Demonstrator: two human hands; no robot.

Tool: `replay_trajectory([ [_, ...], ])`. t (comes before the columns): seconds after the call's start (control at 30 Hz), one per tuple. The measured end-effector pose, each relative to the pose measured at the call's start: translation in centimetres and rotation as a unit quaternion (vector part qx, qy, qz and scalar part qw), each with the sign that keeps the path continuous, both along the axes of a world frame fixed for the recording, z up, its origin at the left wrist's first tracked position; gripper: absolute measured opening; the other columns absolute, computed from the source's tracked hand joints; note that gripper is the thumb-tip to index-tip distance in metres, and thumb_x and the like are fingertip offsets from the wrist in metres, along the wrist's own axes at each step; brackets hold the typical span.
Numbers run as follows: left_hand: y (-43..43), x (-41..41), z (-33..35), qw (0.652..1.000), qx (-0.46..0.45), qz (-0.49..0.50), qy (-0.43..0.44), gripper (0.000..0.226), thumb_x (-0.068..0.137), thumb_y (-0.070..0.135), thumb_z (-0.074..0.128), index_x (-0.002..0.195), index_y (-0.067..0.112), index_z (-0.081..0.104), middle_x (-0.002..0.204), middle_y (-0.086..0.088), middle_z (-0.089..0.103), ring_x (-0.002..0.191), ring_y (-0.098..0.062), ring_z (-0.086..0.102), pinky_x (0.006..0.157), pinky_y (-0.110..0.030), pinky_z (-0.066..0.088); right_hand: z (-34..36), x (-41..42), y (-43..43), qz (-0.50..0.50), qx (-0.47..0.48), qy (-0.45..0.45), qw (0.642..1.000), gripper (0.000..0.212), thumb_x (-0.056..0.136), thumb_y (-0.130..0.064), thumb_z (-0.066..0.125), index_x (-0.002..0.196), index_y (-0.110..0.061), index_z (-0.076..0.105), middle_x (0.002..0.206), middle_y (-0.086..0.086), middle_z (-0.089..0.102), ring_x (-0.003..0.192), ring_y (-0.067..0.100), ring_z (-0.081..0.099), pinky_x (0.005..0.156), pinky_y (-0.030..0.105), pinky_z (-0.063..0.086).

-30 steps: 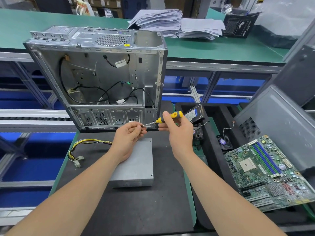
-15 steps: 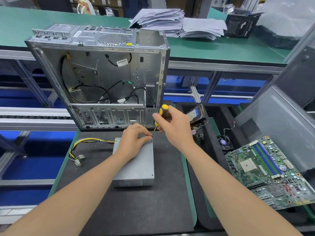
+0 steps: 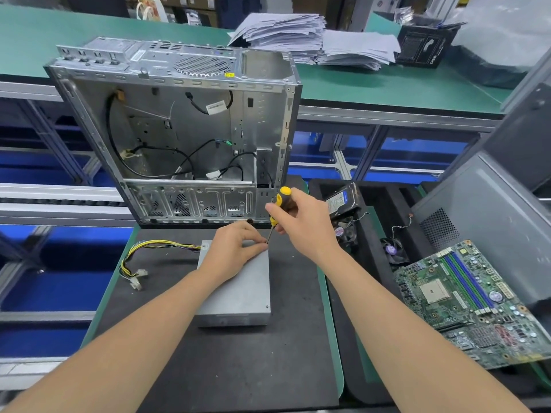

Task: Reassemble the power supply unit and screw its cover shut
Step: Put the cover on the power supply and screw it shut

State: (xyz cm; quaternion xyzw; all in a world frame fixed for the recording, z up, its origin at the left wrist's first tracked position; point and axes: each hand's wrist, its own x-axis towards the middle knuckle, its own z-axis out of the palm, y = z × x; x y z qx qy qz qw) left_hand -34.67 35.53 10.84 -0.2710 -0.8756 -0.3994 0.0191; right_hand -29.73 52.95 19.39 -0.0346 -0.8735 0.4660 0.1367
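The grey power supply unit (image 3: pixel 241 293) lies flat on the black mat (image 3: pixel 226 362), cover up, its yellow and black cable bundle (image 3: pixel 143 254) trailing off to the left. My left hand (image 3: pixel 235 248) rests on the unit's far right corner, fingertips pinched at the screwdriver's tip; a screw there is too small to make out. My right hand (image 3: pixel 301 222) grips the yellow and black screwdriver (image 3: pixel 276 208), held nearly upright with its tip down on that corner.
An open, gutted computer case (image 3: pixel 179 135) stands upright just behind the mat. To the right, black foam trays hold a hard drive (image 3: pixel 341 201) and small fans (image 3: pixel 392 251). A green motherboard (image 3: pixel 477 302) and a grey side panel (image 3: pixel 483 213) lie further right. Paper stacks (image 3: pixel 313 40) sit behind.
The screwdriver swung from lying sideways between both hands to standing upright. Both hands came down onto the unit's far right corner, the tip meeting my left fingertips there.
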Motion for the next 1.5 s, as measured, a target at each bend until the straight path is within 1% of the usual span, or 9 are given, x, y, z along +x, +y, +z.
replay_trajectory([
  [0.47,-0.4,-0.4,0.1,1.0,0.006,-0.011,-0.007,0.007,0.083,0.024,0.086,0.089,0.022,0.084,0.093,0.011,0.073,0.089,-0.001,0.065,0.084,-0.007,0.041,0.9,-0.4,-0.1,0.063,0.079,-0.027,0.995,0.025,0.099,-0.036,0.068,0.091,-0.013,0.064,0.083,0.002,0.072,0.081,0.023,0.07,0.079,0.046,0.059],
  [0.63,-1.0,-0.8,0.3,0.998,-0.004,-0.037,-0.056,0.015,0.086,0.017,0.081,0.095,0.028,0.083,0.1,0.016,0.073,0.1,0.001,0.065,0.09,-0.01,0.046,1.3,-0.9,0.4,0.109,0.136,-0.057,0.983,0.016,0.102,-0.035,0.065,0.103,-0.019,0.066,0.095,-0.006,0.069,0.086,0.008,0.063,0.07,0.019,0.045],
  [0.77,-1.4,-1.2,0.6,0.994,-0.021,-0.062,-0.085,0.021,0.088,0.013,0.077,0.101,0.03,0.082,0.106,0.016,0.073,0.102,0.001,0.064,0.088,-0.009,0.044,1.8,-1.0,0.5,0.135,0.162,-0.065,0.975,0.01,0.102,-0.031,0.064,0.102,-0.021,0.066,0.092,-0.014,0.065,0.085,0.002,0.059,0.067,0.013,0.039],
  [0.9,-1.2,-1.2,0.6,0.993,-0.019,-0.047,-0.105,0.021,0.086,0.014,0.078,0.098,0.032,0.082,0.102,0.016,0.073,0.098,0.0,0.065,0.084,-0.007,0.042,2.2,-1.1,0.8,0.148,0.151,-0.083,0.974,0.006,0.101,-0.025,0.065,0.107,-0.023,0.067,0.091,-0.017,0.065,0.085,0.001,0.061,0.071,0.017,0.044],
  [1.07,-0.6,-1.0,0.2,0.996,-0.004,-0.02,-0.091,0.012,0.082,0.023,0.082,0.092,0.031,0.08,0.093,0.016,0.072,0.093,0.001,0.064,0.082,-0.009,0.044,2.1,-0.9,0.9,0.129,0.132,-0.054,0.981,0.026,0.097,-0.023,0.069,0.112,-0.033,0.051,0.078,-0.005,0.066,0.076,0.023,0.065,0.074,0.04,0.058],
  [1.23,0.2,-0.4,-0.4,0.999,0.005,-0.006,-0.047,0.01,0.083,0.023,0.084,0.089,0.023,0.076,0.09,0.014,0.069,0.09,-0.002,0.063,0.08,-0.009,0.043,1.4,-1.0,0.0,0.057,0.184,0.002,0.981,0.038,0.09,-0.042,0.076,0.084,-0.024,0.044,0.063,-0.006,0.054,0.064,0.017,0.051,0.06,0.035,0.048],
  [1.33,0.4,-0.2,-0.6,1.0,0.005,-0.014,-0.02,0.01,0.086,0.019,0.081,0.09,0.019,0.072,0.092,0.01,0.066,0.087,-0.005,0.063,0.08,-0.012,0.047,1.2,-0.9,-0.8,0.047,0.199,0.019,0.979,0.033,0.092,-0.041,0.075,0.086,-0.02,0.049,0.073,-0.006,0.058,0.07,0.02,0.055,0.065,0.037,0.051],
  [1.4,0.5,-0.1,-0.7,1.0,-0.002,-0.018,-0.01,0.009,0.088,0.019,0.078,0.092,0.017,0.071,0.093,0.007,0.066,0.087,-0.007,0.063,0.08,-0.018,0.049,1.5,-0.8,-0.8,0.094,0.148,0.026,0.984,0.018,0.094,-0.03,0.074,0.098,-0.025,0.057,0.086,-0.01,0.065,0.076,0.013,0.059,0.073,0.033,0.052],
  [1.5,0.6,0.1,-0.6,1.0,-0.007,-0.018,-0.001,0.008,0.087,0.019,0.076,0.092,0.015,0.071,0.093,0.005,0.067,0.086,-0.011,0.063,0.079,-0.024,0.05,2.0,-0.7,-0.3,0.181,0.126,0.003,0.975,0.019,0.094,-0.017,0.066,0.105,-0.031,0.06,0.093,-0.012,0.071,0.079,0.015,0.065,0.076,0.036,0.055],
])
